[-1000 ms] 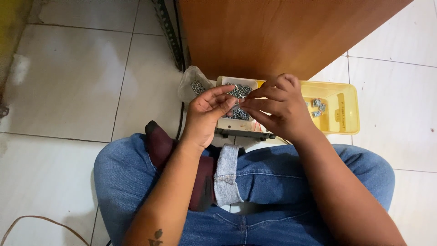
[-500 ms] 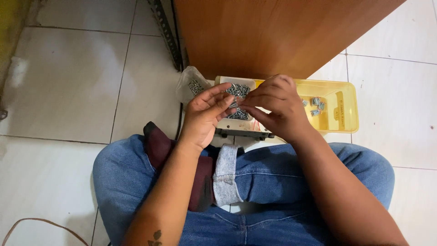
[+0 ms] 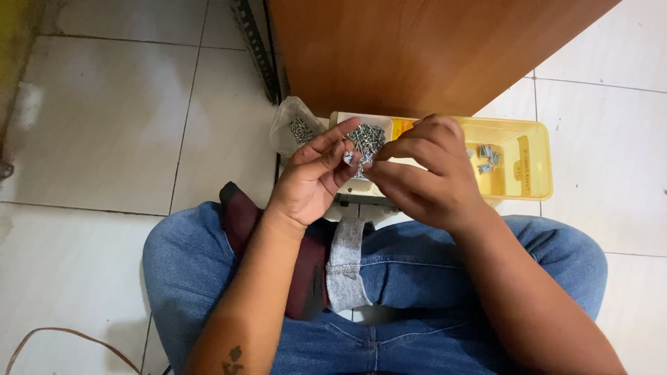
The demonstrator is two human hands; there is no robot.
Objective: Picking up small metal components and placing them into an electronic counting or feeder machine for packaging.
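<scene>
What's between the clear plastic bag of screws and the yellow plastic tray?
Head view: a white compartment heaped with small silver screws sits between the clear plastic bag and the yellow plastic tray, partly covered by both hands.

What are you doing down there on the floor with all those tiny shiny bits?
A person sits cross-legged on the tiled floor. The left hand and right hand meet over a yellow plastic box, pinching a small metal piece between the fingers. A pile of small screws lies in a pale compartment just behind the hands, a few more metal bits sit in the box, and a clear bag of screws rests beside it.
</scene>
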